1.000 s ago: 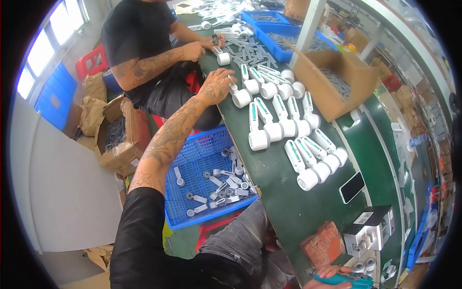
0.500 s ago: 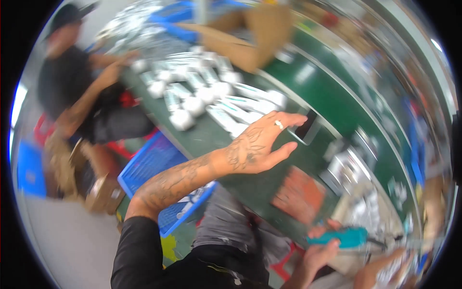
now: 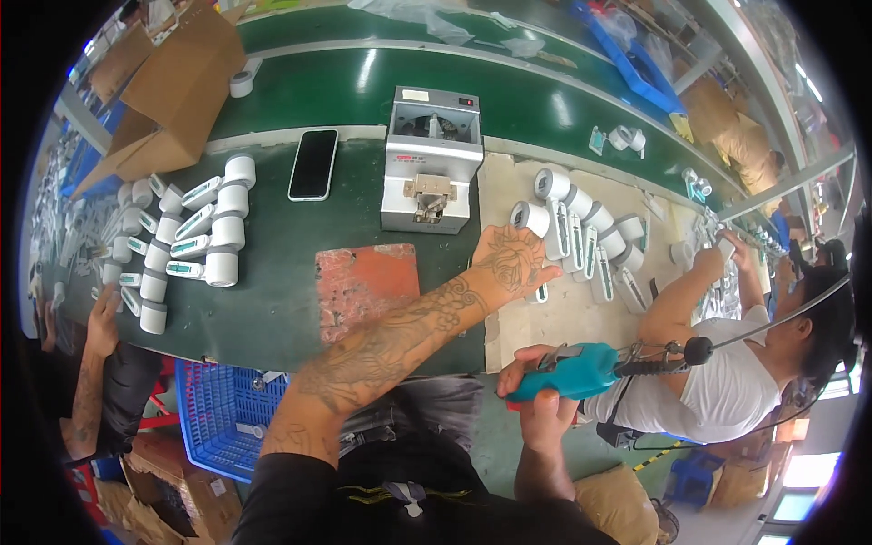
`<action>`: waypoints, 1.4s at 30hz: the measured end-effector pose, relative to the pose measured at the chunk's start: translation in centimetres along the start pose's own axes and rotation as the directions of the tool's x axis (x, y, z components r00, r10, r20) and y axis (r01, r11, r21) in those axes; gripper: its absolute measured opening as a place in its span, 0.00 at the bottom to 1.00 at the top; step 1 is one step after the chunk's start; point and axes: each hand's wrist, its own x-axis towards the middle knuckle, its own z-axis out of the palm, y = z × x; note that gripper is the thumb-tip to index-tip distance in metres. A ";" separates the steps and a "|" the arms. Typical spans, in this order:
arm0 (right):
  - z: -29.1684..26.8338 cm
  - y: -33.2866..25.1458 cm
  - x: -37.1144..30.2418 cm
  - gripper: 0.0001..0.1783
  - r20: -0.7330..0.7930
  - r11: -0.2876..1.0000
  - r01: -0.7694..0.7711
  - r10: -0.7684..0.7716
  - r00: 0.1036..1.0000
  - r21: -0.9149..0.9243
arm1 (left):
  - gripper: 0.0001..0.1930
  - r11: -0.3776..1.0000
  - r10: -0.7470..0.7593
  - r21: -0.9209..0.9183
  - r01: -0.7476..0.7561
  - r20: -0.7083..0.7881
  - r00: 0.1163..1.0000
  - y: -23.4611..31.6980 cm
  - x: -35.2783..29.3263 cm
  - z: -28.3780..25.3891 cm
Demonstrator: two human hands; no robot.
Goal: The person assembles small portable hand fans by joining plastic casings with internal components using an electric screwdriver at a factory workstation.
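Observation:
My left hand [image 3: 510,262], tattooed and reaching across the bench, lies over a white handheld device [image 3: 530,218] with a round head. The head shows above the hand and part of a labelled handle below the thumb. My fingers are hidden, so a grip cannot be made out. My right hand [image 3: 542,413] is wrapped round a teal electric screwdriver [image 3: 574,372], its dark tip end pointing right. Several similar white devices [image 3: 589,250] lie in a slanting row beside my left hand, on a beige sheet [image 3: 513,336].
A worn red pad [image 3: 366,286], a grey metal machine [image 3: 432,168] and a phone [image 3: 314,163] lie on the green bench. More white devices [image 3: 209,222] stand at left. A blue basket [image 3: 232,427] sits below the edge. Co-workers sit on both sides; a cardboard box [image 3: 182,95] is behind.
The view has swung right and steadied. My left hand, formerly spread near the left devices and phone, is now over the right-hand group. My right hand still holds the screwdriver.

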 end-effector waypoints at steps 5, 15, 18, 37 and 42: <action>-0.2 -0.2 0.0 0.43 -0.002 0.999 -0.037 0.037 0.999 -0.010 | 0.29 0.991 -0.122 0.032 0.128 -0.141 0.982 -0.9 0.5 3.9; 3.0 2.0 3.7 0.33 0.038 0.999 0.027 -0.029 0.999 0.045 | 0.15 0.977 0.056 -0.134 -0.167 -0.593 0.803 -6.8 -11.5 -7.4; 3.1 3.2 4.0 0.45 0.014 0.994 -0.062 0.064 0.998 -0.095 | 0.15 0.992 0.006 -0.100 -0.074 -0.558 0.830 -8.7 -15.4 -6.4; 10.6 4.4 20.3 0.39 0.044 0.954 0.238 -0.250 0.967 0.184 | 0.12 0.984 -0.144 -0.151 0.091 -0.390 0.909 -12.9 -18.0 -7.0; 13.8 3.2 22.6 0.41 0.020 0.899 0.420 -0.421 0.907 -0.128 | 0.13 0.981 -0.110 -0.189 0.040 -0.375 0.920 -12.6 -17.5 -7.5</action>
